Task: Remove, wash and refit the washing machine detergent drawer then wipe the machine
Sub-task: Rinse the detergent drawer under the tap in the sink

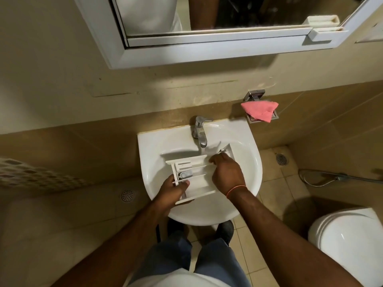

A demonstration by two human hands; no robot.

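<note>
The white detergent drawer (192,177) lies across the white washbasin (251,175), its compartments facing up, with a grey-blue insert near its left end. My left hand (173,190) grips the drawer's near left corner, thumb over the rim. My right hand (224,172) rests curled inside the drawer's right part, fingers down in a compartment; whether it holds anything I cannot tell. A thin stream of water runs from the chrome tap (200,131) onto the drawer's far side.
A pink cloth (260,110) lies on a wall soap dish right of the tap. A mirror cabinet (207,38) hangs above. A toilet (348,241) stands at the lower right, a hose (323,179) on the floor, a perforated basket (31,172) at the left.
</note>
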